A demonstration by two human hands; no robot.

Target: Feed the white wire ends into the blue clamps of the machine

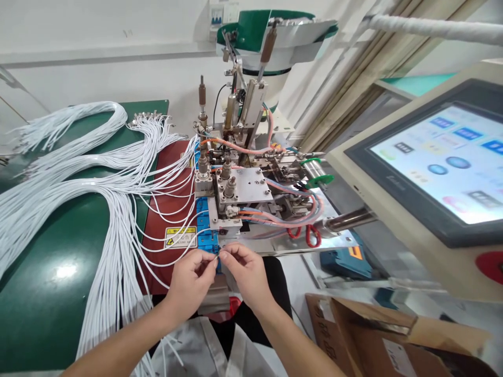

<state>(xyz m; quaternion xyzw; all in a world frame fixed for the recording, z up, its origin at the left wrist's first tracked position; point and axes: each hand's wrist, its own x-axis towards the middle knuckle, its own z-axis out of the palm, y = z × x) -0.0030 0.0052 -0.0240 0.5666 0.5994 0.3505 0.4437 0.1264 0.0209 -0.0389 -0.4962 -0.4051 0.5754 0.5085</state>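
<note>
My left hand is closed in a pinch at the front end of the blue clamp track. Fingertip to fingertip with it, my right hand is pinched too. Something tiny and dark shows between the fingertips, too small to name. White cables fan out from the left into the blue clamps; one passes behind my left wrist. Just beyond my hands stands the metal assembly machine, with its plungers and air hoses.
Thick bundles of white cables lie across the green table. A tilted touchscreen on a post stands at right, above an open cardboard box. A wire spool and green bowl feeder sit farther back.
</note>
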